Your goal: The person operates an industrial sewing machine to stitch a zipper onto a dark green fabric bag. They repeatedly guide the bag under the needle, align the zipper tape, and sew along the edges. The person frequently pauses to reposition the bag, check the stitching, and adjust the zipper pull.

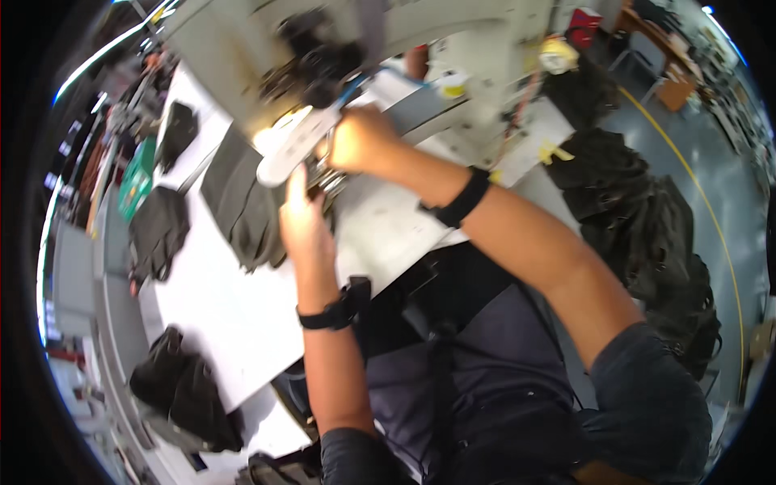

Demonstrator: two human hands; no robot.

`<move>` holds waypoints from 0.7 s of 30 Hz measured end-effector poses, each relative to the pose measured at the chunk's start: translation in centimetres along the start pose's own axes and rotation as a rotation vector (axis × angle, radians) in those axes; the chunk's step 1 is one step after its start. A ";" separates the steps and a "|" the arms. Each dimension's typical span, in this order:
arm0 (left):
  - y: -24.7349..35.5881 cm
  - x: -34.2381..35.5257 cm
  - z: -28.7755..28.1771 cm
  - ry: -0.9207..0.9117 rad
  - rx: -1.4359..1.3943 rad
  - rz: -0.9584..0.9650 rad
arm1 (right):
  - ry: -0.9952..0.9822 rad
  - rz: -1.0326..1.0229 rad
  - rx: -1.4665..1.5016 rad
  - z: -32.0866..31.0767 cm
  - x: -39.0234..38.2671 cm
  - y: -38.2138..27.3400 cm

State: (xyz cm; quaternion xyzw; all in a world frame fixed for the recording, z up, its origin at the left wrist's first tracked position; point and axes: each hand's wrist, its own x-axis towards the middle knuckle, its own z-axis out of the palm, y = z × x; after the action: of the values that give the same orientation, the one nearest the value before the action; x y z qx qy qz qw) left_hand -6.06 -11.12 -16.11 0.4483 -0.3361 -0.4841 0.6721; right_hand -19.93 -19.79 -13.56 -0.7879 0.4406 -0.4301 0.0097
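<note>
Both of my hands are at the needle area of a sewing machine (295,149), whose pale head with a rounded end is lit by a small lamp. My right hand (361,141) is curled closed beside the head; what its fingers hold is hidden. Just below the rounded end is my left hand (305,222), one finger pointing up and the others hidden or blurred. Small metal parts (329,179) show between the hands. A dark grey cloth piece (242,198) lies on the white table (230,323), close to my left hand.
More dark cloth pieces lie along the table's left side (158,230) and its near left corner (182,388). A green object (137,178) stands beyond them. To my right hangs a large heap of dark cloth (630,218), near a yellow floor line (703,194).
</note>
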 end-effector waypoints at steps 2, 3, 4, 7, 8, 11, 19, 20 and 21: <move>1.3 -0.9 0.6 0.009 0.035 -0.023 | -0.084 0.061 -0.029 -0.6 0.4 -0.6; 1.9 -1.5 0.7 -0.005 0.047 -0.014 | -0.115 0.053 -0.032 -0.5 0.5 -0.7; 1.9 -1.6 1.0 -0.034 0.042 0.005 | -0.140 0.060 -0.035 -0.6 0.6 -0.1; 1.7 -2.0 0.9 -0.018 0.039 0.020 | -0.093 0.025 0.027 -0.9 0.3 0.0; 1.7 -2.1 1.1 0.000 0.017 0.002 | -0.032 0.003 0.047 -0.9 0.2 -0.1; 1.4 -2.5 1.0 -0.057 -0.034 0.008 | 0.111 -0.023 0.084 -0.8 -0.9 -0.1; 1.7 -4.3 1.6 -0.040 -0.010 0.076 | 0.117 0.050 0.152 -2.8 -1.4 -1.9; 1.8 -4.3 1.5 -0.035 0.037 0.085 | 0.075 0.095 0.204 -3.2 -1.3 -2.0; 2.0 -4.2 1.4 -0.030 0.082 0.095 | 0.057 0.117 0.220 -3.5 -1.2 -2.1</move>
State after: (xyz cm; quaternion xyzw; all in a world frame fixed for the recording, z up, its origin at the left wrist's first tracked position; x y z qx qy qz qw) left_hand -7.90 -7.24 -13.81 0.4517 -0.3869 -0.4440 0.6703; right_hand -21.15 -16.42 -11.30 -0.7426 0.4359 -0.4967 0.1088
